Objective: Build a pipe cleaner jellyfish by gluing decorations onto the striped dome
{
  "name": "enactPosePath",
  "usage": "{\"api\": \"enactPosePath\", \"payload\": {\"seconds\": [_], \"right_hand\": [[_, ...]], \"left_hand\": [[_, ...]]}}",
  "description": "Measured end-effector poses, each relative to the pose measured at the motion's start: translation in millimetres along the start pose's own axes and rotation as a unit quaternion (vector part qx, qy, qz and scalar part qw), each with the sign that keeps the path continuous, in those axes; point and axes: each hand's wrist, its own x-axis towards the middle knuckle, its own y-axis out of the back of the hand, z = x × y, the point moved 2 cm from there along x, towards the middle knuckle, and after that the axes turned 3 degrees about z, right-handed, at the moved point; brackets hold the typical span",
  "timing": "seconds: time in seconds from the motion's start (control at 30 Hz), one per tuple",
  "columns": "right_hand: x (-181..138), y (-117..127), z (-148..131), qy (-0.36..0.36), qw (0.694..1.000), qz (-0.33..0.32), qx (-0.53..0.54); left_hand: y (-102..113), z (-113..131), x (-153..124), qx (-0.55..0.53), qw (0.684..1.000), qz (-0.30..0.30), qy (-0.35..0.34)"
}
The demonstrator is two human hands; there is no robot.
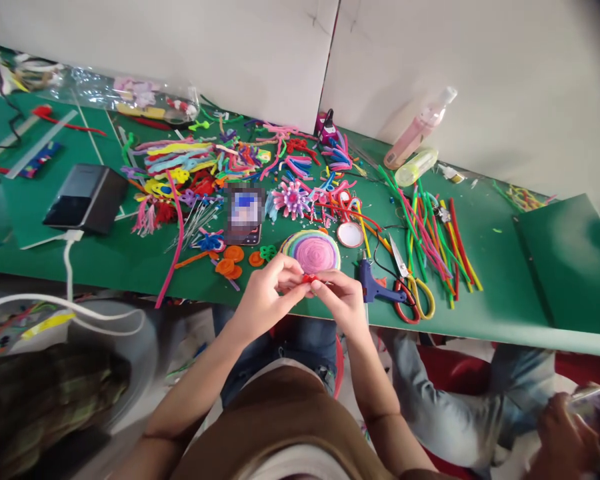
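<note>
Between the hands (269, 297), a piece (309, 279) is held over the near side of a disc (317, 255). On the tabletop (490, 300), a phone (245, 210) is laid left of the disc; to the disc's right, a glue gun (369, 281) is set, with scissors (404, 268) beside it. Farther right, pipe cleaners (416, 219) are strewn, bottles (417, 167) behind them.

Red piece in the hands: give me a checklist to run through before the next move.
1. Red piece gripped by both the left hand and right hand: ok.
2. Full shape of the red piece visible: not ok, the hands partly cover it.
3. Coiled disc close by: ok, just beyond the hands.
4. Glue gun within reach: ok, on the table beside the right hand.
5. Glue gun hot: cannot tell.
6. Scissors well apart from the glue gun: not ok, they lie close together.
</note>
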Motion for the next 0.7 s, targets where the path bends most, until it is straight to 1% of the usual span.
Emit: {"api": "enactPosePath", "payload": {"seconds": [0.17,0.27,0.33,0.4,0.47,0.53,0.63,0.7], "right_hand": [[1,0,0,-0.017,0.999,0.026,0.037],[-1,-3,-1,-0.001,0.999,0.046,0.015],[-2,-5,-1,0.019,0.998,0.059,-0.002],[-4,-7,-1,0.039,0.997,0.068,-0.023],[-5,-9,-2,0.062,0.993,0.079,-0.064],[-6,-10,-5,0.095,0.982,0.097,-0.128],[-7,-12,-12,0.145,0.959,0.122,-0.210],[-8,-13,-15,0.161,0.949,0.130,-0.237]], "left_hand": [[4,2,-1,0.003,1.000,-0.018,-0.005],[4,0,-3,-0.025,0.999,-0.027,0.012],[2,-2,-5,-0.037,0.999,-0.016,0.016],[0,-5,-8,-0.024,1.000,0.013,0.001],[-2,-7,-10,0.026,0.997,0.054,-0.041],[-5,-7,-12,0.112,0.982,0.099,-0.112],[-11,-5,-15,0.232,0.935,0.158,-0.216],[-14,-5,-16,0.267,0.912,0.186,-0.250]]}}
